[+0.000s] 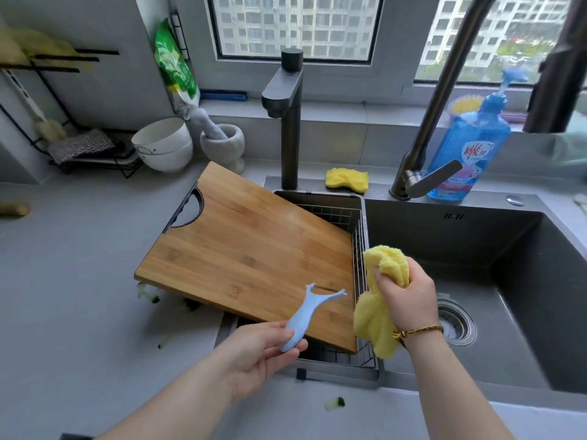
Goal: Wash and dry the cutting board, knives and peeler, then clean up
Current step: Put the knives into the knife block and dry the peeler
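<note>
A bamboo cutting board (251, 246) lies tilted across the wire basket (360, 249) at the left end of the sink, its handle end on the counter. My left hand (257, 350) pinches the handle of a light blue peeler (305, 315), whose blade end points up over the board's near corner. To its right, my right hand (403, 296) grips a bunched yellow cloth (378, 319) over the basket's edge. No knives are in view.
A dark sink (514, 281) with a drain strainer (454, 322) lies to the right. Behind stand two faucets (290, 122) (444, 96), a yellow sponge (347, 178) and a blue soap bottle (467, 144). Bowls (163, 144), a mortar (222, 144) and a rack (79, 147) stand back left. Vegetable scraps (334, 403) dot the counter.
</note>
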